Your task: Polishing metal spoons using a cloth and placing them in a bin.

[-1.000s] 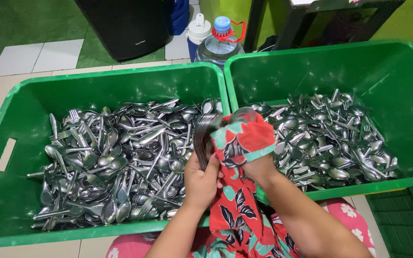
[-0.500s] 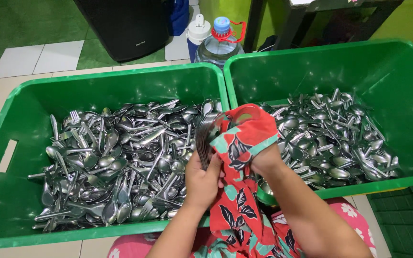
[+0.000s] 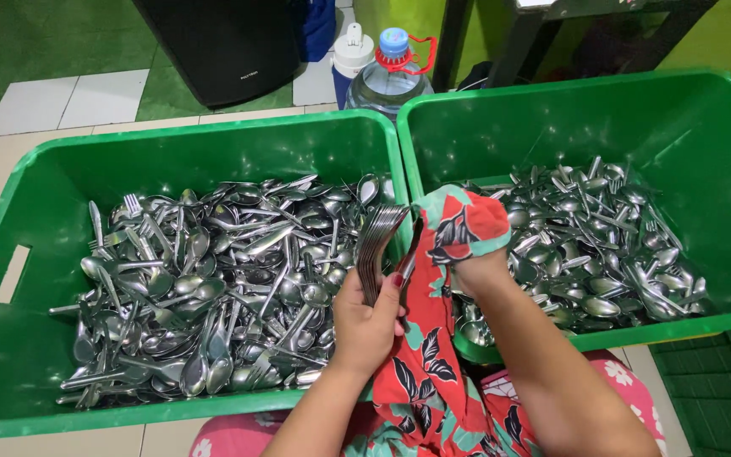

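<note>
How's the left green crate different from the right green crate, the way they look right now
The left crate shows in full, slot handle included; the right crate is cut off at the frame's edge. The left crate's cutlery spreads across most of its floor, while the right crate's cutlery leaves bare floor at the back. Both are green plastic, side by side, holding loose metal spoons and forks.

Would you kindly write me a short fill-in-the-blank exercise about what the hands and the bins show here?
1. The left hand holds a stacked bunch of ____.
2. The right hand is wrapped in a red floral ____.
3. Both crates holding the loose cutlery are coloured ____.
4. Behind the crates stands a clear water bottle with a ____ cap.

Missing words: spoons; cloth; green; blue
</note>
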